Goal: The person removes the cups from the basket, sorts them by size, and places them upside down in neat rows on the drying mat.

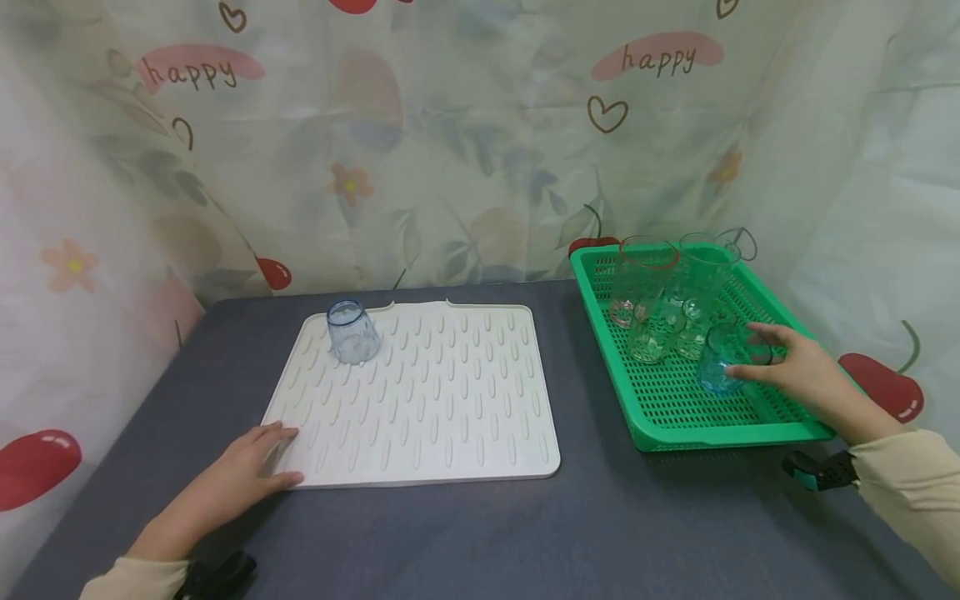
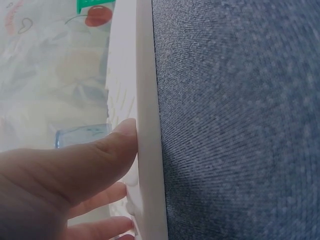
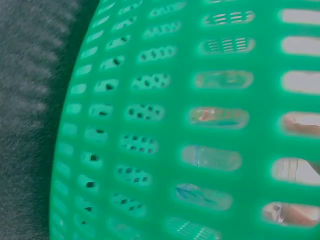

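Soft, even light | faint shadows on tabletop [image 1: 525, 537] | right wrist view blurry

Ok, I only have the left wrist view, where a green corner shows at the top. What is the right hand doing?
Observer: The right hand holds a bright blue transparent glass in the green slotted plastic basket.
Operator: Is anything else in that basket?
Observer: Yes, other glasses, among them a tall clear glass with a reddish rim.
Operator: And where on the white ridged rectangular board is the pale blue transparent glass?
Observer: By its far left corner, as the head view shows.
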Motion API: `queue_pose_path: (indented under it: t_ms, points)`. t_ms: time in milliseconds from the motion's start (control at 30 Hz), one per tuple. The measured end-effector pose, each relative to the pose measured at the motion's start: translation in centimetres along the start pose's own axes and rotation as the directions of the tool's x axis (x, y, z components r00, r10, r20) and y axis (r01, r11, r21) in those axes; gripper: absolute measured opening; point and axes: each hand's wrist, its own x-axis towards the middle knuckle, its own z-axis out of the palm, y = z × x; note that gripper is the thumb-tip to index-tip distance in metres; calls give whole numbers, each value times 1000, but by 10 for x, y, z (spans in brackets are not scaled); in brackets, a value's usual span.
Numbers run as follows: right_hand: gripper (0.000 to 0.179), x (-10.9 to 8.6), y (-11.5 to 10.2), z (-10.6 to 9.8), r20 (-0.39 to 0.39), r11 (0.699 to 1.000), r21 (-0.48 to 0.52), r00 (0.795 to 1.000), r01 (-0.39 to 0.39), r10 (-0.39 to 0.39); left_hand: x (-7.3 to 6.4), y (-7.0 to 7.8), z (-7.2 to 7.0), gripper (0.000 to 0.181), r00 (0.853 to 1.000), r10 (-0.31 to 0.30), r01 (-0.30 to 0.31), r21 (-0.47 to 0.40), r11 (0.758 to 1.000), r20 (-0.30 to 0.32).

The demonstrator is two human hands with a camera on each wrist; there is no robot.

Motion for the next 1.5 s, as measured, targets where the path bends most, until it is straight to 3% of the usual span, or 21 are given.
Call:
queue_pose_path:
  t_ms: [600, 900, 1100, 1300, 1500]
  points:
    - [90, -23, -34, -9, -158, 998, 46, 986, 51, -43, -1, 2, -1, 77, 1000, 20, -20, 12, 1000, -14]
    - [79, -36, -57, -9, -200, 983, 126, 974, 130, -103, 1, 9, -10, 67, 998, 53, -52, 41, 998, -34]
    - [75, -42, -80, -5, -219, 974, 135, 964, 183, -150, 0, 30, -24, 62, 995, 62, -58, 53, 997, -84]
    - [74, -45, -102, 2, -226, 952, 190, 955, 238, -194, 2, 65, -44, 60, 985, 94, -88, 46, 995, -145]
    - [74, -44, -119, 12, -207, 933, 237, 953, 270, -223, 3, 96, -60, 56, 955, 179, -175, 34, 984, -238]
